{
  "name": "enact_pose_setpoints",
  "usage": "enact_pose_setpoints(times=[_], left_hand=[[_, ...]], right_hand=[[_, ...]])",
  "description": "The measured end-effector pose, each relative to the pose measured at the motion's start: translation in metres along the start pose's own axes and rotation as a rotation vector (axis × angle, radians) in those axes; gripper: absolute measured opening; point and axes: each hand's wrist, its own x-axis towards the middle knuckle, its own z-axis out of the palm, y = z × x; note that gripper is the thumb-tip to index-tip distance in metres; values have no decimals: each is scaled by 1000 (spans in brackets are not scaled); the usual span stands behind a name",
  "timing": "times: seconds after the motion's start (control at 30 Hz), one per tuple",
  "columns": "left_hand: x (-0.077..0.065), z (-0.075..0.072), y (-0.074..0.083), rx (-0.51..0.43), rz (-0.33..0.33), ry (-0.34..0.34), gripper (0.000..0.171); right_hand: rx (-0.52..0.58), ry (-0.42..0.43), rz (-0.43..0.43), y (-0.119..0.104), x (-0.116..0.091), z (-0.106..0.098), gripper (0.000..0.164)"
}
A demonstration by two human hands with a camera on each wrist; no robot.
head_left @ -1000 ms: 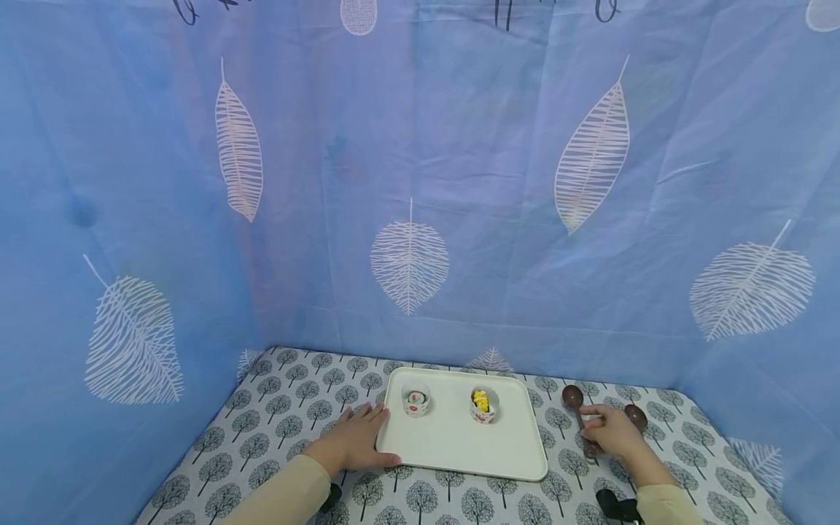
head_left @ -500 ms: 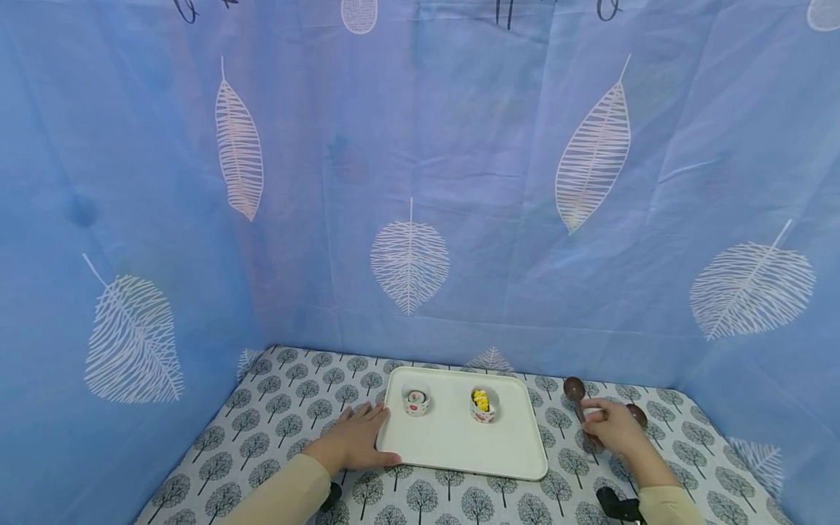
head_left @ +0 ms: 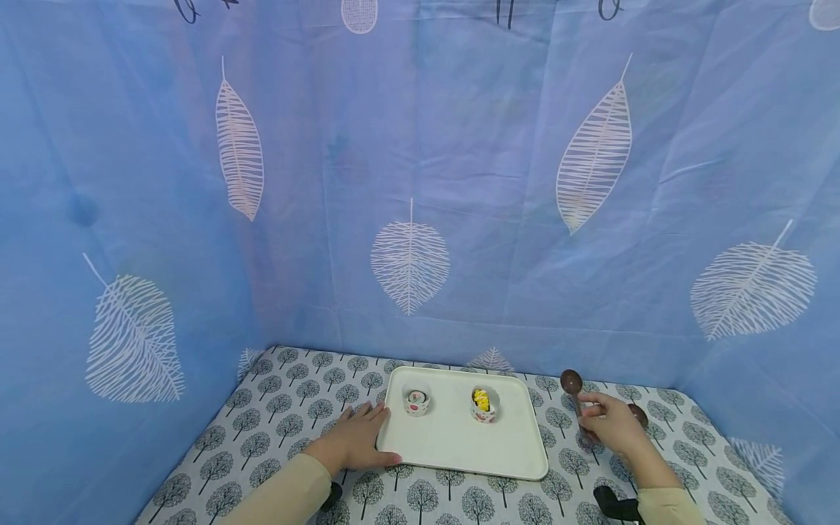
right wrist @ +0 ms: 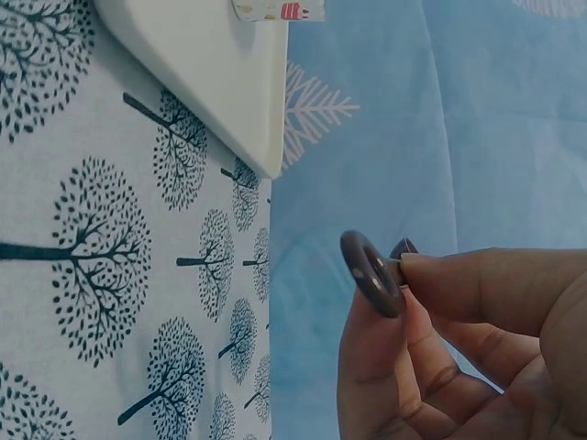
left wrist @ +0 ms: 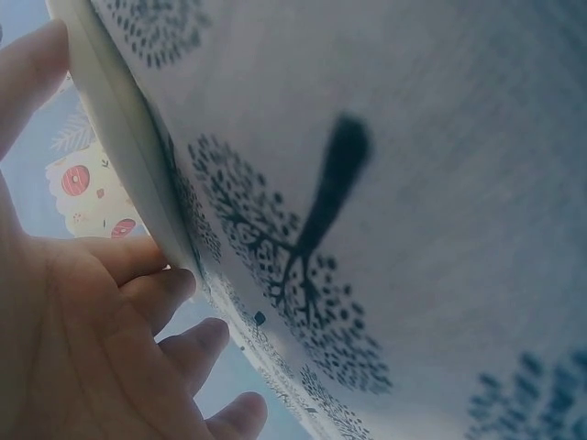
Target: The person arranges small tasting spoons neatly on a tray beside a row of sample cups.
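Note:
My right hand (head_left: 615, 426) pinches a brown spoon (head_left: 572, 381) by its handle, to the right of the tray. The spoon's round bowl points away from me. In the right wrist view, thumb and fingertips meet just behind the handle's ringed end (right wrist: 371, 273). My left hand (head_left: 357, 440) lies spread at the left edge of a cream tray (head_left: 453, 452), fingers extended. Its fingertips touch the tray's rim (left wrist: 128, 137) in the left wrist view. A second brown spoon (head_left: 637, 415) lies beyond my right hand, its handle hidden by that hand.
On the tray stand two small patterned paper cups. The left cup (head_left: 416, 410) holds a whitish round item; the right cup (head_left: 484, 418) holds a yellow piece (head_left: 480, 399). A tree-print cloth (head_left: 249, 423) covers the table, with a blue leaf-print curtain (head_left: 407, 168) behind.
My right hand has raised the brown spoon slightly, and its bowl has shifted a little farther away from me. The left hand, tray and cups have stayed in place.

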Motion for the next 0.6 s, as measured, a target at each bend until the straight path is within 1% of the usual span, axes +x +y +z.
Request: enact_pose_setpoints(times=[0.27, 0.43, 0.6], left_hand=[[-1, -1, 1, -9, 1, 0, 103], [-1, 0, 0, -6, 2, 1, 103], [0, 0, 0, -2, 2, 3, 103]], right_hand=[[-2, 5, -15, -7, -4, 1, 50], [32, 7, -4, -12, -6, 4, 51], [74, -9, 5, -14, -6, 6, 50]])
